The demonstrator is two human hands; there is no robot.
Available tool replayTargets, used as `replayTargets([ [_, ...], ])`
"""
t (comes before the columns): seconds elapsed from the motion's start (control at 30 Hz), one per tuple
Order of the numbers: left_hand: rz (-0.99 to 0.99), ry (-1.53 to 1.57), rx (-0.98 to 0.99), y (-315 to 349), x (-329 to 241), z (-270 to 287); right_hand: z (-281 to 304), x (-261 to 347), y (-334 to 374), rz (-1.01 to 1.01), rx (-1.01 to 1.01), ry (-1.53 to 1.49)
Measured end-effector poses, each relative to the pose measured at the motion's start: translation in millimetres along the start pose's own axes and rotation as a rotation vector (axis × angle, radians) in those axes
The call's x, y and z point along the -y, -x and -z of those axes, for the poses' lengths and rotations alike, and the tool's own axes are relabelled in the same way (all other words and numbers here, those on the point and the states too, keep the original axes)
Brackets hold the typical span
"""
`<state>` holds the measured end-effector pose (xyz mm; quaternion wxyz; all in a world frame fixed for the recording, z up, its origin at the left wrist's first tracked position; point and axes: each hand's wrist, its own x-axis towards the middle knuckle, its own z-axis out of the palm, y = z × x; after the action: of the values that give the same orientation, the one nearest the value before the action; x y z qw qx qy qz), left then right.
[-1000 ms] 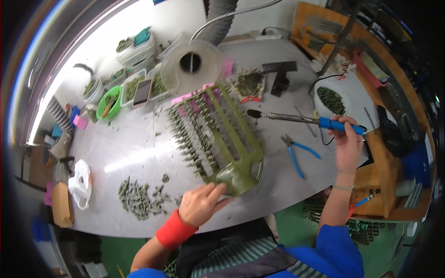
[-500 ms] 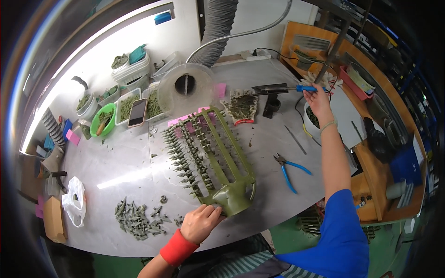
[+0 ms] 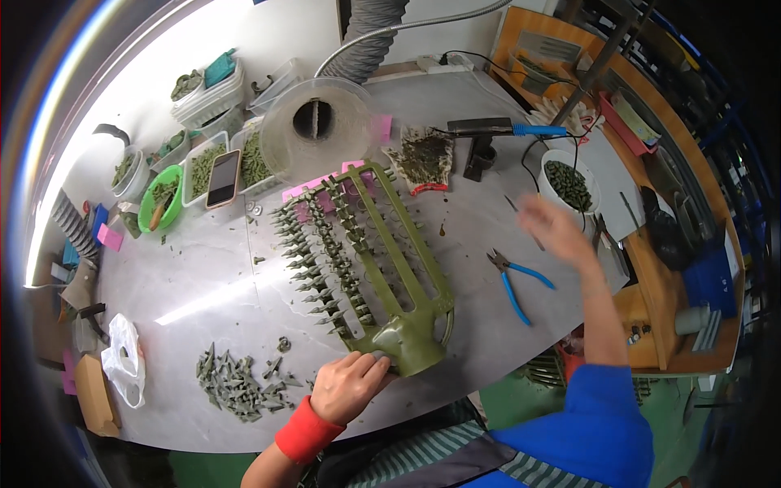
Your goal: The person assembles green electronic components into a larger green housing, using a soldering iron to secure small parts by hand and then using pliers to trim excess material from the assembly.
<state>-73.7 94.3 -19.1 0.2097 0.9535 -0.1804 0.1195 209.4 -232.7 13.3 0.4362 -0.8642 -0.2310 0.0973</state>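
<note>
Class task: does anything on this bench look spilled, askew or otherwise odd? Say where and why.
Yes: small brown spots mark the grey tabletop just right of the olive-green rack, below the soiled cloth. They look like drips, though their source is unclear. Loose green pieces lie scattered at lower left, outside any container.

Up on the person's head, the fisheye camera faces down and forward. Its near view spans the worktable (image 3: 191,264).

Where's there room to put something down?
Mostly bare: the wide patch between the green bowl and the pile of small pieces, and the strip between the green rack and the blue pliers. Crowded: the back left, around the phone and stacked tubs.
</note>
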Motion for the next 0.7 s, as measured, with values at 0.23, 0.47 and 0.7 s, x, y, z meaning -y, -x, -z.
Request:
replayTargets([
  [0.23,0.371,0.255,0.14,43,7,11,-51,4,103,-0.041,0.087,0.695],
  [0.47,1.068,1.916,-0.131,29,-2,-14,-60,13,95,-0.145,0.083,0.652],
  [0.7,1.103,2.091,-0.309,12,2,-48,-97,16,100,-0.458,0.072,-0.806],
])
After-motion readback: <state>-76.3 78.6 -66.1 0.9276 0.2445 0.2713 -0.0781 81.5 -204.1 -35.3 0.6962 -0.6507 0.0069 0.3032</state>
